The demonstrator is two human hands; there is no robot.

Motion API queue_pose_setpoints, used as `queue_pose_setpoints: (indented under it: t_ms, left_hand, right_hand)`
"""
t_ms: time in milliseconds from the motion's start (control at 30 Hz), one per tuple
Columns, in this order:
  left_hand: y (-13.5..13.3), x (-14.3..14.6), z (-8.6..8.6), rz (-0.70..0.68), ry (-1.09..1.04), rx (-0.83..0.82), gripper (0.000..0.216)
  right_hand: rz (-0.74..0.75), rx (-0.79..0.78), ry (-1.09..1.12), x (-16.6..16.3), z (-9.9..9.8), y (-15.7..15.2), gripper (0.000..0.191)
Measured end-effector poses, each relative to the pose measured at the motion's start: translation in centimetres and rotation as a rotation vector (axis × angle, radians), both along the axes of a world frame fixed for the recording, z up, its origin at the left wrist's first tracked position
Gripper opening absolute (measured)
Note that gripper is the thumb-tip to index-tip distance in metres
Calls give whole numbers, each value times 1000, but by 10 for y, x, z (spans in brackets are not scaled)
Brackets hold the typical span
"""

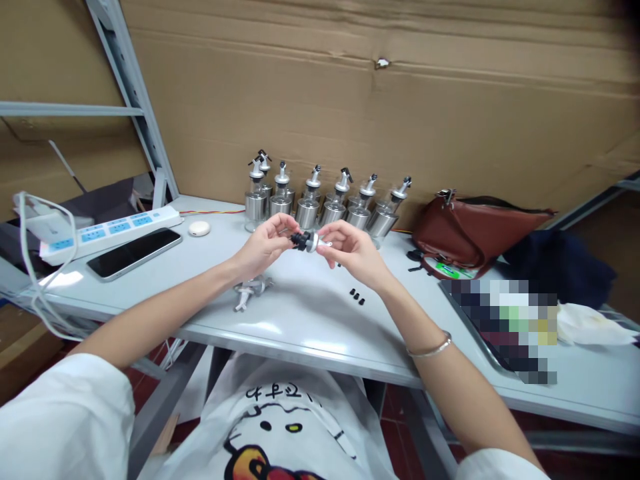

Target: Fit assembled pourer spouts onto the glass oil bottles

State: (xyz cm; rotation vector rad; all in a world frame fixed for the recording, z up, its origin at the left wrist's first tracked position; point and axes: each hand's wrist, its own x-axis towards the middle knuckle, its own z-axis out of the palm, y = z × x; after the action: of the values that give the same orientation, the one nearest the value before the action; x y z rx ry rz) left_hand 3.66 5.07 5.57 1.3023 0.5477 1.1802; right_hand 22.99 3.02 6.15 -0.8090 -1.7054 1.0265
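Steel-and-black pourer spout (306, 241) is pinched between both your hands, held above the grey table (310, 320), just in front of the bottle row. Your left hand (263, 245) grips the black stopper end with its fingertips. Your right hand (353, 252) grips the metal spout end. The hands are close together, both clamped on that one part.

Bottles (320, 203) stand upright in a row against the cardboard wall, each with a steel lower sleeve, a glass shoulder and a spout fitted on top. Can't tell if anything is inside them.

Loose spouts (250, 291) lie on the table below your left hand. Small black pieces (357, 295) lie below your right wrist.

Brown bag (470, 230) sits to the right of the bottles, contents hidden. Phone (134, 253) and power strip (110, 230) are on the left, well apart from the work.
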Motion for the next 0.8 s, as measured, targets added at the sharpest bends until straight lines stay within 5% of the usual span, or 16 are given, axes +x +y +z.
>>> queue_pose_setpoints:
  t_ms: [200, 800]
  left_hand:
    - [9, -2, -10, 15, 93, 104, 26]
    - [5, 1, -12, -25, 216, -21, 48]
  right_hand:
    - [-201, 111, 3, 6, 0, 5, 33]
    - [-138, 268, -50, 5, -5, 6, 26]
